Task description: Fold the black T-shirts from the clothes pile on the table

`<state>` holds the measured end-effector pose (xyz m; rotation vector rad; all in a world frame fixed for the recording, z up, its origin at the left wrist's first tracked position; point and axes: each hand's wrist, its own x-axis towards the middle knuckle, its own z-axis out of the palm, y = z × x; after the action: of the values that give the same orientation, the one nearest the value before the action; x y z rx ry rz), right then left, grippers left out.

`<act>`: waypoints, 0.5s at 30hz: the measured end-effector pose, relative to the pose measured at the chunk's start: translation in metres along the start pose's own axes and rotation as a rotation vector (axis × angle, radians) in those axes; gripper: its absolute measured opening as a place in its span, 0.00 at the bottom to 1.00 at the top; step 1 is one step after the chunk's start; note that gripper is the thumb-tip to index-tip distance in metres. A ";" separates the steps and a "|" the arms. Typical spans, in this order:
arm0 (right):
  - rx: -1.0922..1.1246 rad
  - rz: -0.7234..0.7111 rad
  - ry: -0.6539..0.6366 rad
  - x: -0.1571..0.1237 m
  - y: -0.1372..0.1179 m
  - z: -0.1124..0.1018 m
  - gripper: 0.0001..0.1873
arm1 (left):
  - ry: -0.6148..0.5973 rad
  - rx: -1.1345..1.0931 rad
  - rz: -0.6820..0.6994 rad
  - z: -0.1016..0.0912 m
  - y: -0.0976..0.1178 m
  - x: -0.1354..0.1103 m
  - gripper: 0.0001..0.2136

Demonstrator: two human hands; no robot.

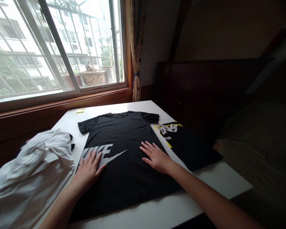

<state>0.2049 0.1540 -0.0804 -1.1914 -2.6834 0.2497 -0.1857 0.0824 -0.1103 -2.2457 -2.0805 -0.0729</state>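
Observation:
A black T-shirt lies spread flat on a white table, its collar toward the window and its hem toward me. Grey NIKE lettering and a swoosh run across its left side. My left hand rests flat on that print with the fingers spread, covering part of the letters. On the right half of the shirt, my right hand also lies palm down, fingers apart. Neither hand grips the cloth.
A crumpled heap of white clothing lies along the table's left side. At the right edge is a folded dark garment with white and yellow print. Yellow strips lie at the far left corner. Beyond stand a window and a curtain.

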 end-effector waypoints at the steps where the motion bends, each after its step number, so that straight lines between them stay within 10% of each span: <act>1: -0.007 0.007 -0.015 -0.002 0.001 -0.002 0.34 | -0.009 0.014 0.004 -0.001 0.005 0.000 0.32; 15: 0.067 -0.029 -0.056 -0.043 -0.007 -0.010 0.35 | -0.003 0.112 0.132 -0.014 0.034 -0.067 0.28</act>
<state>0.2308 0.1180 -0.0740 -1.1419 -2.7151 0.3708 -0.1565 0.0125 -0.1027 -2.3090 -1.8817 0.0538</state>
